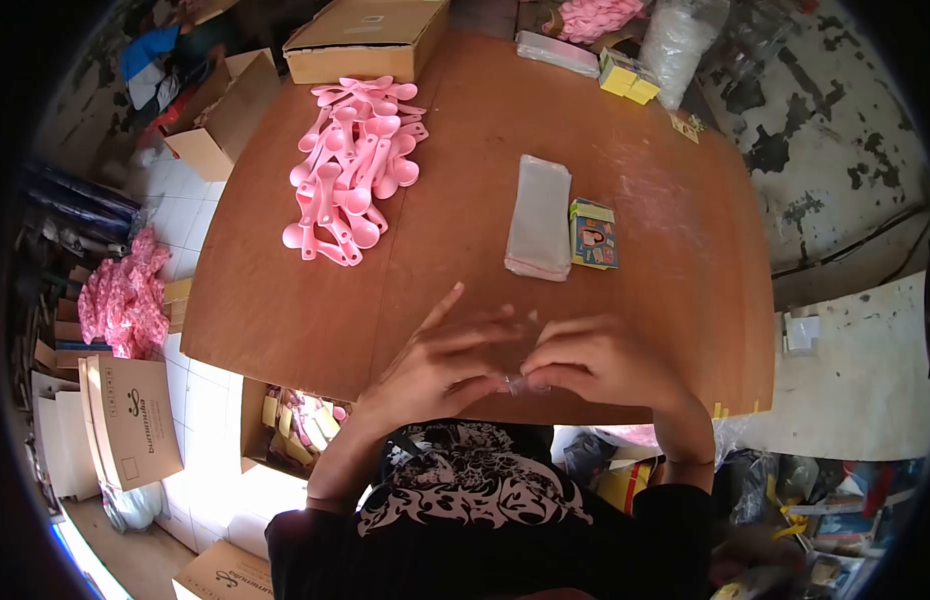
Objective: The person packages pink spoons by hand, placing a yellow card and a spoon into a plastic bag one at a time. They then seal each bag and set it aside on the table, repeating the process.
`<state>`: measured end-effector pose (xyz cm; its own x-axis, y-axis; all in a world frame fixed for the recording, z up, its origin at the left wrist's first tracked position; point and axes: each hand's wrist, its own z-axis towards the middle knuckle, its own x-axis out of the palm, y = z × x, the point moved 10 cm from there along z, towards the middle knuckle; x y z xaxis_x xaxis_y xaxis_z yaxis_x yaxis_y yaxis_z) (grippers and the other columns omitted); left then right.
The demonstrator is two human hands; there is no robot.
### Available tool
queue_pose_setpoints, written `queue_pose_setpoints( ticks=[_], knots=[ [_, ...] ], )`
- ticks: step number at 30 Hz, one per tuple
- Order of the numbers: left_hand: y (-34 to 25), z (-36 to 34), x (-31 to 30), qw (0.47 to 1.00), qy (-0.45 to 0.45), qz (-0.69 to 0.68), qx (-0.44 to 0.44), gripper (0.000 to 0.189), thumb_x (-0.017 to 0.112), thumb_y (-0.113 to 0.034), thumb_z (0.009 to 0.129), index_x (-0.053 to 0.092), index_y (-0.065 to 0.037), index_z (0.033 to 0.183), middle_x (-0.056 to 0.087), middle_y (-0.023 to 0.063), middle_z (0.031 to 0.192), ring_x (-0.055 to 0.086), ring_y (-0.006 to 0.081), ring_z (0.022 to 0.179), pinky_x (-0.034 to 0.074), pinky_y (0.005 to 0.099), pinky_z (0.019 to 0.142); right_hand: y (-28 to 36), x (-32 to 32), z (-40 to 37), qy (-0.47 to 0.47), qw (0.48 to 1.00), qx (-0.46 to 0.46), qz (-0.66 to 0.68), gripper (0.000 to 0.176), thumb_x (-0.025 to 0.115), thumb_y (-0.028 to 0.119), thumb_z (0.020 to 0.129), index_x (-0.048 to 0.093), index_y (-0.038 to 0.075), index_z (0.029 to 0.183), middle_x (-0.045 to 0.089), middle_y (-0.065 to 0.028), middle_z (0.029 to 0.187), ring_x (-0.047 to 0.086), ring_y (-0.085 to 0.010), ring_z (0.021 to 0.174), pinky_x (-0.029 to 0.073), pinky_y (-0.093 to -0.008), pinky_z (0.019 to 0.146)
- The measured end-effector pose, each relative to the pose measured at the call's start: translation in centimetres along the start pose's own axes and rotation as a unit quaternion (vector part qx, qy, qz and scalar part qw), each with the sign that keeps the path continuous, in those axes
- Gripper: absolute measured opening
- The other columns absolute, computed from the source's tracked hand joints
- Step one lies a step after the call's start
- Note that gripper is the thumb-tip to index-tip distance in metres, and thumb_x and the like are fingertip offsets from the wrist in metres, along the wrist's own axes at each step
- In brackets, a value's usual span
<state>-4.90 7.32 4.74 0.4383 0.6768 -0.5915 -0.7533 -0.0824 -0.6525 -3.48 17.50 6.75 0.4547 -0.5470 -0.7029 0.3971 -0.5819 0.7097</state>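
My left hand (437, 362) is above the table's near edge, its fingers spread and slightly blurred. Its thumb tip reaches a small piece of clear plastic (515, 384), perhaps a bag, whose shape is hard to make out. On the other side, my right hand (597, 358) pinches that plastic between thumb and fingers. Beyond my hands lies a stack of clear plastic bags (539, 215). Touching its right side is a small stack of printed cards (594, 236) with a yellow-green band. Pink measuring spoons (350, 165) form a loose pile at the table's far left.
The brown table (445, 200) has a closed cardboard box (365, 45) at its far end. Yellow card packs (628, 76) and more bags (557, 53) sit far right. An open carton (225, 115) and a person (153, 65) are at far left. Another box (295, 425) stands below the near edge.
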Motion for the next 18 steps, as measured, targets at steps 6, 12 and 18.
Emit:
queue_pose_setpoints(
  ticks=[6, 12, 18],
  knots=[
    [3.4, -2.7, -0.3, 0.941, -0.088, -0.304, -0.121, 0.012, 0.072, 0.006, 0.08, 0.069, 0.0, 0.091, 0.072, 0.0097, 0.1, 0.07, 0.0158, 0.09, 0.056, 0.0301, 0.078, -9.0, -8.9, -2.8, -0.256, 0.933, 0.098, -0.234, 0.017, 0.074, 0.005, 0.077, 0.07, 0.002, 0.093, 0.067, -0.0124, 0.089, 0.064, -0.0294, 0.078, 0.051, -0.0366, 0.07],
    [6.0, -3.6, -1.8, 0.862, -0.222, -0.409, -0.2, 0.02, 0.068, 0.001, 0.089, 0.064, 0.001, 0.108, 0.072, 0.0122, 0.099, 0.067, 0.0136, 0.092, 0.055, 0.0257, 0.076, -13.1, -8.9, -3.7, -0.261, 0.92, 0.127, -0.264, 0.022, 0.075, 0.005, 0.074, 0.07, 0.002, 0.095, 0.067, -0.0134, 0.093, 0.064, -0.0345, 0.081, 0.052, -0.0413, 0.075],
    [7.7, -3.9, -1.9, 0.829, -0.263, -0.417, -0.263, 0.027, 0.067, -0.004, 0.091, 0.06, 0.004, 0.116, 0.072, 0.0158, 0.099, 0.07, 0.0181, 0.086, 0.057, 0.0277, 0.075, -10.8, -10.1, -4.2, -0.307, 0.898, 0.086, -0.302, 0.019, 0.072, 0.005, 0.078, 0.069, 0.002, 0.097, 0.068, -0.0149, 0.087, 0.065, -0.0327, 0.079, 0.052, -0.0384, 0.073]
  ],
)
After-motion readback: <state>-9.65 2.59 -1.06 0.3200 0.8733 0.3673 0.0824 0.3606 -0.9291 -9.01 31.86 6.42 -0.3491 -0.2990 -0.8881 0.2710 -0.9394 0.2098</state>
